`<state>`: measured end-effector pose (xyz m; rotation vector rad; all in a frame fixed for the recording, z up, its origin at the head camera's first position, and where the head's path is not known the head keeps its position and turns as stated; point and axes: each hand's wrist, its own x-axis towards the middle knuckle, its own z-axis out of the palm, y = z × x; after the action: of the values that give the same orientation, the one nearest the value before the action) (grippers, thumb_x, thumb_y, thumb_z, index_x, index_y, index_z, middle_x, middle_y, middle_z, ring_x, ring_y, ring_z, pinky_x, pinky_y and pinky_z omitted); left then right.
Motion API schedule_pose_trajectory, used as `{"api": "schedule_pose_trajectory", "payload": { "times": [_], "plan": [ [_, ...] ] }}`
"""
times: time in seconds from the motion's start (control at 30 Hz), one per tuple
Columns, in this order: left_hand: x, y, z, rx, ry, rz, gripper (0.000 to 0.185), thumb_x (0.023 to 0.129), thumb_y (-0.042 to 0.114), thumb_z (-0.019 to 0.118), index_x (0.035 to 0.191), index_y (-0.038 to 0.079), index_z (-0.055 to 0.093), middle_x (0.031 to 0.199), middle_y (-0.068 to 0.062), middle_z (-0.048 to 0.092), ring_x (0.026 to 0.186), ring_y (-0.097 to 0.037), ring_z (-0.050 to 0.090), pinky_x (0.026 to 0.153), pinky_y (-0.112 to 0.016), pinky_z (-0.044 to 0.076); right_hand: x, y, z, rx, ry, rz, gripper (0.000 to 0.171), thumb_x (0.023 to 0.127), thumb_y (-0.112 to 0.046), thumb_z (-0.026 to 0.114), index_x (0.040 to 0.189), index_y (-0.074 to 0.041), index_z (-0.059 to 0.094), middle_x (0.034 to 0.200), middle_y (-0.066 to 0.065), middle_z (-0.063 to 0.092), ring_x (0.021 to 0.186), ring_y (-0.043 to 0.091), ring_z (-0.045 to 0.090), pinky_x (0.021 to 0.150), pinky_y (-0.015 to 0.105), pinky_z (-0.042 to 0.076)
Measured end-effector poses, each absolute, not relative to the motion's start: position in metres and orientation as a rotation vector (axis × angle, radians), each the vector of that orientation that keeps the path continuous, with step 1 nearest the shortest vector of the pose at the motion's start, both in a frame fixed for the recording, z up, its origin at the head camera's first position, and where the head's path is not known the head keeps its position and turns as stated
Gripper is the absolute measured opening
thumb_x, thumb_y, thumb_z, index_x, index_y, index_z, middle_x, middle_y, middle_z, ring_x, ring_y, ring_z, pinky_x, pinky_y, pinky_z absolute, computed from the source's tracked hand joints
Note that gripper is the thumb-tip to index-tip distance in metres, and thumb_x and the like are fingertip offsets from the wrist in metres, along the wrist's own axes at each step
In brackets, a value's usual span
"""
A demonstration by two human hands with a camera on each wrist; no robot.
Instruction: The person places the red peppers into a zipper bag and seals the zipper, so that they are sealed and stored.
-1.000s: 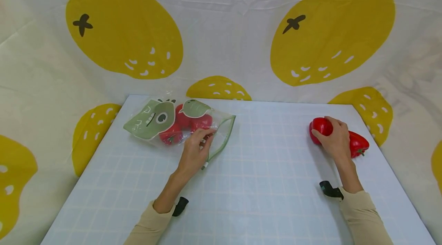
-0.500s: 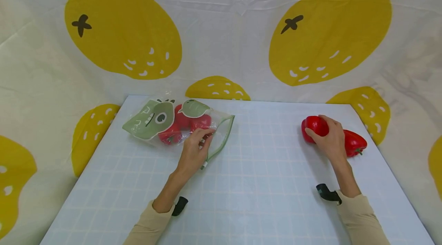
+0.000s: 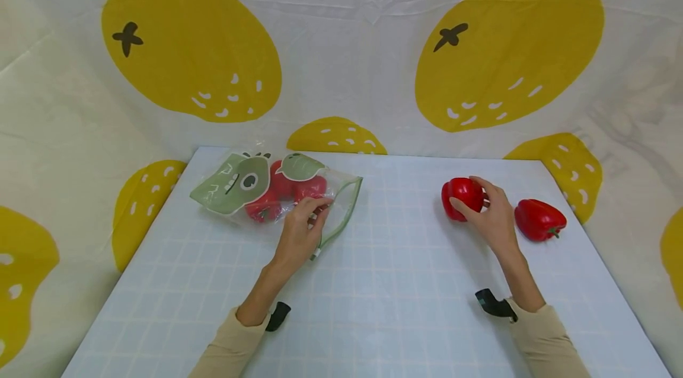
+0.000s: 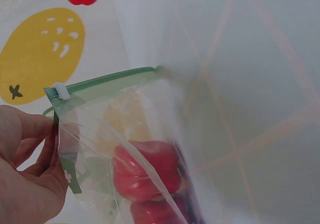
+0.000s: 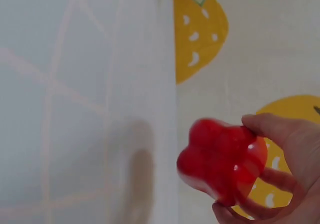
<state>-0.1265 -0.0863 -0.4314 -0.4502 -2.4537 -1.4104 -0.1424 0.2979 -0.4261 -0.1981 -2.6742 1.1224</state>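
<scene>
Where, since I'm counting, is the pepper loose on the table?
In the head view, the loose pepper lies near the table's right edge, beside the right hand.

The pepper (image 3: 460, 195) has been carried leftward by the right hand (image 3: 492, 218), nearer to the bag (image 3: 226, 188). The second pepper (image 3: 539, 220), partly covered by that hand a second ago, has been fully uncovered, and a gap has been opened between the two. The right sleeve (image 3: 549, 339) has been shifted leftward as well.
</scene>
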Motion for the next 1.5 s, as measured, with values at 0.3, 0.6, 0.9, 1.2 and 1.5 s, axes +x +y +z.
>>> {"api": "schedule_pose_trajectory", "payload": {
  "times": [0.3,0.6,0.9,1.2,1.5],
  "plan": [
    [-0.126,-0.087,-0.433,-0.451,-2.453,-1.408,0.027,0.096,0.004,0.071,0.123,0.004,0.071,0.113,-0.010,0.070,0.093,-0.021,0.067,0.080,-0.027,0.060,-0.140,0.269,-0.426,-0.111,-2.630,1.249,0.080,0.086,-0.025,0.084,0.154,-0.011,0.042,0.152,0.021,0.044,0.135,0.043,0.044,0.098,0.063,0.050],
    [-0.127,-0.087,-0.433,-0.450,-2.455,-1.413,0.028,0.096,0.004,0.071,0.124,0.005,0.071,0.114,-0.010,0.070,0.093,-0.020,0.066,0.080,-0.024,0.058,-0.143,0.239,-0.430,-0.038,-2.601,1.456,0.077,0.089,-0.031,0.082,0.153,-0.014,0.044,0.153,0.014,0.047,0.135,0.039,0.048,0.097,0.057,0.053],
    [-0.127,-0.087,-0.434,-0.465,-2.441,-1.431,0.028,0.097,0.004,0.071,0.124,0.005,0.071,0.114,-0.010,0.070,0.093,-0.020,0.066,0.080,-0.022,0.058,-0.148,0.206,-0.436,0.007,-2.585,1.612,0.072,0.089,-0.032,0.082,0.151,-0.016,0.047,0.150,0.011,0.051,0.131,0.035,0.052,0.098,0.053,0.054],
    [-0.128,-0.086,-0.434,-0.465,-2.432,-1.434,0.029,0.095,0.000,0.071,0.123,0.004,0.072,0.112,-0.010,0.070,0.093,-0.020,0.066,0.078,-0.023,0.058,-0.151,0.170,-0.441,0.085,-2.563,1.741,0.069,0.088,-0.030,0.083,0.148,-0.019,0.050,0.148,0.007,0.053,0.131,0.031,0.052,0.099,0.051,0.054],
    [-0.128,-0.087,-0.436,-0.473,-2.432,-1.406,0.029,0.096,0.004,0.071,0.125,0.006,0.072,0.115,-0.008,0.071,0.093,-0.018,0.067,0.079,-0.029,0.060,-0.154,0.143,-0.446,0.137,-2.594,1.785,0.070,0.088,-0.029,0.083,0.148,-0.021,0.049,0.148,0.005,0.052,0.131,0.030,0.052,0.098,0.048,0.055]
  ]
}}
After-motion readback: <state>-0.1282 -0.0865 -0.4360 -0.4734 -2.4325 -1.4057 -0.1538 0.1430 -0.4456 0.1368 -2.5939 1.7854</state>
